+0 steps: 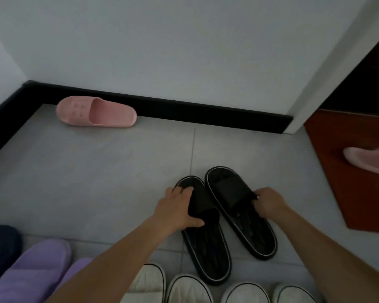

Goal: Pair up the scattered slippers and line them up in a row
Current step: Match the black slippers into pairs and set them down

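Could easily skew the pair from here. Pushing harder on one side would twist both toes further left, or drive the near heel of the left black slide slipper with white sole trim (208, 248) into the row of white slippers (188, 289) just beside it. Tugging on a soft strap alone might lift a toe and tip the slipper instead of sliding it over the grey tiled floor (96, 182). Might also overlook the pink ones, not yet paired: one pink plastic slipper (96, 111) against the black skirting, its mate (368, 159) well apart on the red-brown mat (341, 193) at the right edge.

Holds the left black slipper with the left grip (179, 211) curled over the strap, fingers across the top, thumb at the strap's opening. Pinches the outer edge of the strap of the right black slipper (249, 232) with the right grip (269, 203). Keeps each slipper directly under its own grip, soles flat on the floor, side by side, heels uneven; touching or just apart, cannot tell. Leaves the purple slippers (35, 265) at the lower left alone.
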`<move>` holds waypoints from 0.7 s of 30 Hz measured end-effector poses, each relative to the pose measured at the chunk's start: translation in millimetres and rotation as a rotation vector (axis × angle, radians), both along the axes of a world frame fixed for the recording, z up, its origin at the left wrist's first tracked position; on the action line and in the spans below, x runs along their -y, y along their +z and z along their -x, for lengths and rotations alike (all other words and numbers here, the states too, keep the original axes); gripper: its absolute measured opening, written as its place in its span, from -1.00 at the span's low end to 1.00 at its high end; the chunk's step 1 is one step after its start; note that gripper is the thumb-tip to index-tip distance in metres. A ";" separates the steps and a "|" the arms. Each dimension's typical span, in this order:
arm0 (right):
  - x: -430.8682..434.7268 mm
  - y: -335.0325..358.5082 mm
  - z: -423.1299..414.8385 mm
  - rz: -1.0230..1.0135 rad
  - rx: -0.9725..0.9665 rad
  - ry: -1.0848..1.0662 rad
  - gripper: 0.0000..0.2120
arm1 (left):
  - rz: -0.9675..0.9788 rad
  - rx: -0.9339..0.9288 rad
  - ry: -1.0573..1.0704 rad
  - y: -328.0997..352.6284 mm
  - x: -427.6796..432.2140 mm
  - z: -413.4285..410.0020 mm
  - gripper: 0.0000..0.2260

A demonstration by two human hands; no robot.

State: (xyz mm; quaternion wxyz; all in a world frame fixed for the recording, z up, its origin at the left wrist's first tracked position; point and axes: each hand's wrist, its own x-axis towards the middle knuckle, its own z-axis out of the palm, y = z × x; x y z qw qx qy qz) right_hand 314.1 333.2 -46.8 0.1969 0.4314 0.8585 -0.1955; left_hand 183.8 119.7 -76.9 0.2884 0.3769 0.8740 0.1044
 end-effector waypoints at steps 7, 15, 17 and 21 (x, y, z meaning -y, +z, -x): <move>36.8 -10.0 -21.8 -0.105 -0.455 -0.289 -0.71 | -0.079 -0.077 0.103 2.6 -13.1 -6.2 -0.20; 84.5 -27.8 -1.4 0.092 -0.419 -0.013 -0.70 | -0.078 -0.070 0.135 0.1 -15.2 -12.8 -0.16; 79.8 -26.8 9.6 0.097 -0.462 -0.145 -0.66 | -0.109 -0.068 0.138 4.2 -16.7 -8.7 -0.17; 63.5 -12.1 8.9 0.068 -0.517 -0.148 -0.59 | -0.252 -0.108 0.165 22.8 -27.2 -8.4 -0.23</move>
